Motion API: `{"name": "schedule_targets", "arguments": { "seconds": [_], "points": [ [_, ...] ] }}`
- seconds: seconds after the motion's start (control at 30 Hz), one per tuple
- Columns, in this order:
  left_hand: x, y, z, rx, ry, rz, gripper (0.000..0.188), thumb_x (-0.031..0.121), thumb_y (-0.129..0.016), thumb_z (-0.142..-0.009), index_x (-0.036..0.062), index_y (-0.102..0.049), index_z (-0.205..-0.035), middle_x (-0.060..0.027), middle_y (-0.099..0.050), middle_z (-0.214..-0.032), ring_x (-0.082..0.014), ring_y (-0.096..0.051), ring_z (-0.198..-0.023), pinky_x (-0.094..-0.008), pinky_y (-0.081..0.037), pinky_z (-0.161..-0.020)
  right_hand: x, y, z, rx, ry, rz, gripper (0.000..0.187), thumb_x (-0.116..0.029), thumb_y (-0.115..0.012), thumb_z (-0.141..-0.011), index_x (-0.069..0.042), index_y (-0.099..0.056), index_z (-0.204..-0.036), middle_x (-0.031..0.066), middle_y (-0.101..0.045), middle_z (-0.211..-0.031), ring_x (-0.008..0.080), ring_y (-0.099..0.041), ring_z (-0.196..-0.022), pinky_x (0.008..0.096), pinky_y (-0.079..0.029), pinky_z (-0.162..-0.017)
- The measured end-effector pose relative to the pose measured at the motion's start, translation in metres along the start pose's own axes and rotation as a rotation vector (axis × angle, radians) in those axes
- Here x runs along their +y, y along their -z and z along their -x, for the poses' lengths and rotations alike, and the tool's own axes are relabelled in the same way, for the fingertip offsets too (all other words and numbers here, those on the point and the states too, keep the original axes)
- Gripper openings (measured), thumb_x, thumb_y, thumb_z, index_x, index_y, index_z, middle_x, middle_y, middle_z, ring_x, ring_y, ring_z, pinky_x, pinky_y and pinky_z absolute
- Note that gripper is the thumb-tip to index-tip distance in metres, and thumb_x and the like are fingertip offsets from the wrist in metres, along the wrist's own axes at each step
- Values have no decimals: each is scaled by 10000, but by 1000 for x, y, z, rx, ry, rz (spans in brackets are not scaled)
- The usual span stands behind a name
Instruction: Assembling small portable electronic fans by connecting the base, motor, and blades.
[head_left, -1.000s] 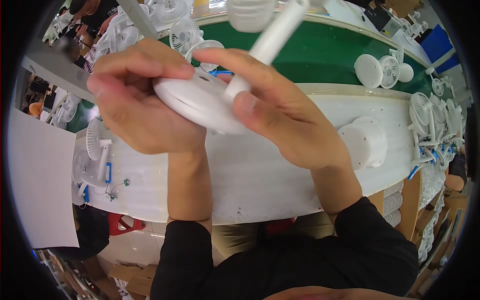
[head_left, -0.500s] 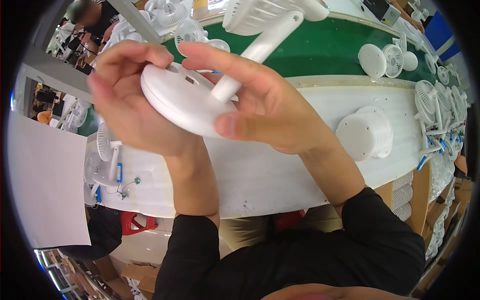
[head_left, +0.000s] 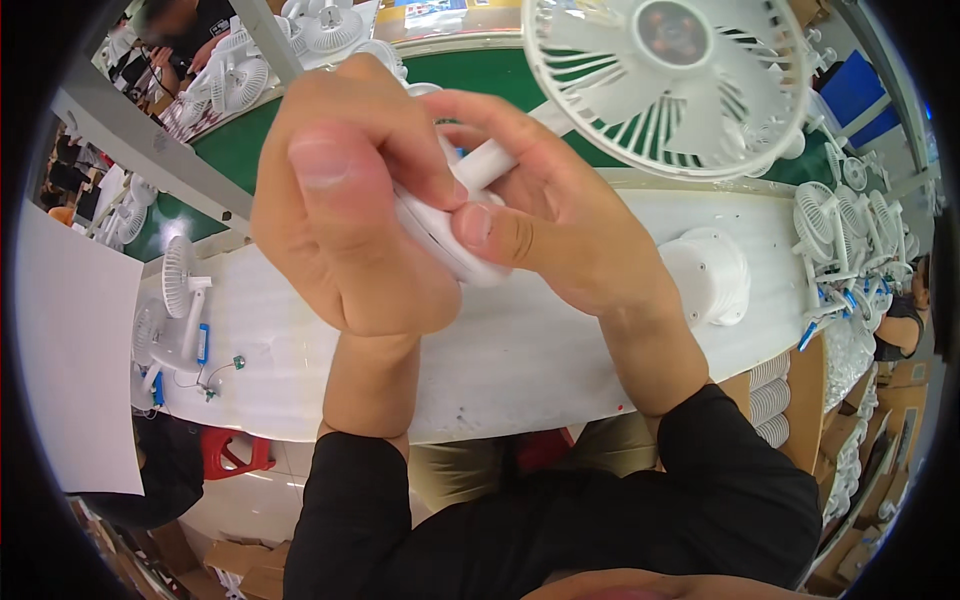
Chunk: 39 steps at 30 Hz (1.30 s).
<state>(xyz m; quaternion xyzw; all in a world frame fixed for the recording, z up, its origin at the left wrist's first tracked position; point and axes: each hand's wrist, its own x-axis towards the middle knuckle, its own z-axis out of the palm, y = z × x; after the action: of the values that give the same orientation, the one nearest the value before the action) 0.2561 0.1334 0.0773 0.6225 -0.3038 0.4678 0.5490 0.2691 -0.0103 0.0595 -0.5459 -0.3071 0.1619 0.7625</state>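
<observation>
Both my hands hold a small white desk fan (head_left: 680, 95) up above the table. Its round head, with slotted grille and clear blades, tilts to the upper right. My left hand (head_left: 345, 200) wraps the left side of the fan's round base, its fingertips pressing on the top face by the stem. My right hand (head_left: 570, 225) holds the base's right side, thumb on the near edge and fingers curled behind the stem. Most of the base is hidden by my hands.
Stacked white round bases (head_left: 705, 280) stand on the white table (head_left: 520, 380). Partly assembled fans with blue batteries are at left (head_left: 175, 310) and right (head_left: 845, 235). A green conveyor belt (head_left: 480, 75) runs behind, and a grey post (head_left: 145, 150) rises at left. Another person (head_left: 185, 35) sits beyond.
The fan has turned so its head now shows its grille at upper right. My left hand has shifted from the base's rim to over it, covering more of it.
</observation>
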Motion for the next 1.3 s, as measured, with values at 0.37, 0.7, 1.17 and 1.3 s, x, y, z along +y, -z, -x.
{"name": "schedule_targets", "arguments": {
  "seconds": [0.37, 0.7, 1.17, 1.3],
  "points": [
    [10, -5, -3, 211, 221, 334, 473, 373, -245, -1085, 71, -519, -847, -27, -437, -612, -181, -430, -697, -341, -379, -721, -3, -7, 1, -77, 92, -63, 819, -330, -831, -834, -58, -400, -1475, 120, -511, -1264, 203, -513, -1151, 329, -469, -959],
    [19, -4, 3, 89, 165, 130, 416, 328, -294, -1081, 65, -433, -789, -39, -383, -671, -189, -437, -707, -312, -400, -745, 2, -2, 5, -102, 80, -44, 824, -239, -851, -777, -72, -412, -1454, 108, -548, -1236, 202, -540, -1132, 334, -480, -939],
    [5, -5, 2, 75, 296, 295, 410, 309, -289, -1061, 29, -515, -865, -71, -485, -687, -185, -458, -739, -331, -404, -761, 2, -2, 1, -89, 49, -128, 1071, -356, -874, -757, -32, -241, -1559, 188, -464, -1374, 267, -432, -1321, 354, -406, -1066],
    [9, -10, 7, 39, 236, 217, 368, 303, -296, -1056, 38, -489, -889, -58, -449, -673, -197, -425, -759, -345, -387, -787, 1, -1, 5, -80, 46, -104, 1072, -371, -876, -755, -35, -247, -1556, 188, -488, -1334, 263, -452, -1290, 356, -408, -1045]
  ]
}}
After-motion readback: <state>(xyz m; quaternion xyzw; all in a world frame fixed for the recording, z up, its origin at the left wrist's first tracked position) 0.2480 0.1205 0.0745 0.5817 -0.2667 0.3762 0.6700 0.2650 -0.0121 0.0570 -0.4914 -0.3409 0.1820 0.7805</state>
